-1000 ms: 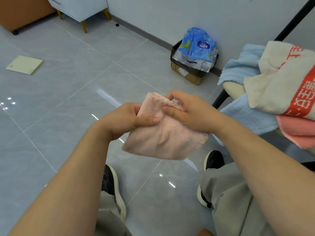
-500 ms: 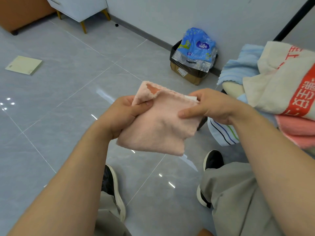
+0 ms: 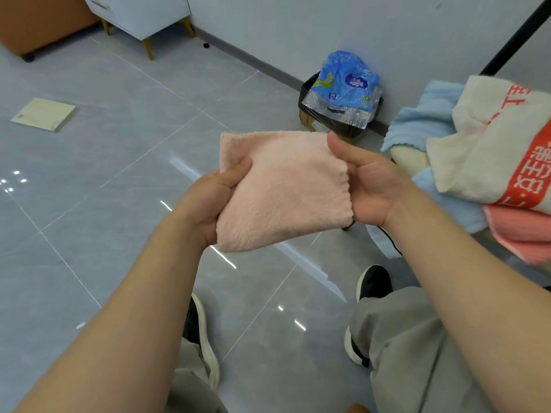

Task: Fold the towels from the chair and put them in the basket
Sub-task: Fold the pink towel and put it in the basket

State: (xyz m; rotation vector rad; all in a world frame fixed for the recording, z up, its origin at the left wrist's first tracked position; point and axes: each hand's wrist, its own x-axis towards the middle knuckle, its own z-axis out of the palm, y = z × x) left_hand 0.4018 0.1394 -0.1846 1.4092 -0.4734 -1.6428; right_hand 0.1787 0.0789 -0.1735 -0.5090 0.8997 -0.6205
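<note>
Grey floor tiles [image 3: 119,180] fill the frame. At centre, left hand [image 3: 208,201] and right hand [image 3: 372,186] each pinch a side of the folded pink towel [image 3: 283,189]

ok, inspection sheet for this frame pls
Surface: grey tiled floor, glossy.
Job's things: folded pink towel held in the air; blue towel, cream towel with red band and coral towel piled at right; basket not in view.
Clutter: blue plastic pack atop a cardboard box; pale flat board on the floor.
Grippers: left hand and right hand each grip a towel edge.
Cables: nothing seen.
Surroundings: white cabinet, grey wall, black pole.
</note>
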